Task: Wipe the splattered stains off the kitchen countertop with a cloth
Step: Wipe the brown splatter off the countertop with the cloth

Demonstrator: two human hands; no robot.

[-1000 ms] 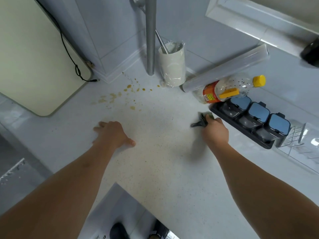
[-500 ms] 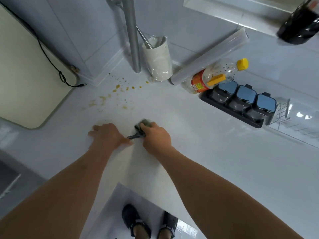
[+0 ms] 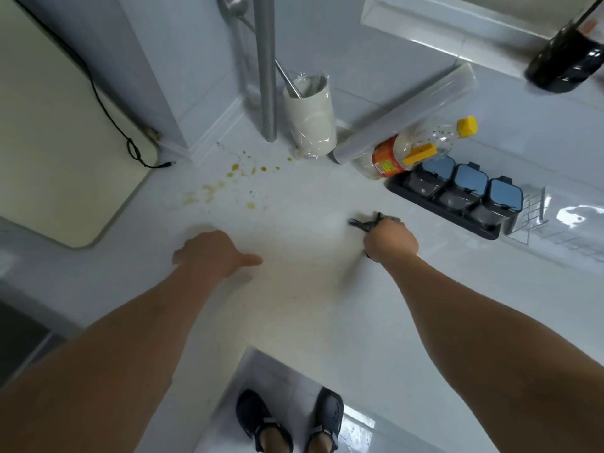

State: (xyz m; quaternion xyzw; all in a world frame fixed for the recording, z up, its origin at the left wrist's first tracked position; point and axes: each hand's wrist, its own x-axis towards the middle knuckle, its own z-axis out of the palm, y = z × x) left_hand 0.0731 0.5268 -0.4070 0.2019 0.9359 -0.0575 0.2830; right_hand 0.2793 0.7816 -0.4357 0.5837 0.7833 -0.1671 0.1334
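Pale, faintly speckled stone makes up the worktop (image 3: pixel 310 305), smooth and glossy toward the right of the frame. Amber-brown stains (image 3: pixel 235 181), small round drops and smeared blotches, scatter across its upper-centre part, below a steel pole (image 3: pixel 266 76) and a cream cylindrical holder (image 3: pixel 312 119) wrapped in crinkled clear film. The right hand (image 3: pixel 390 238), right of centre, is curled round a dark, crumpled cloth (image 3: pixel 366 223) whose wrinkled end pokes out to the left, pressed on the worktop well apart from the stains. The left hand (image 3: pixel 212 253) lies flat on the worktop, fingers spread and thumb pointing right, holding nothing. Three boxy blue-lidded containers (image 3: pixel 464 188) sit in a dark tray at right, beside a clear plastic bottle (image 3: pixel 421 145) with a yellow cap.
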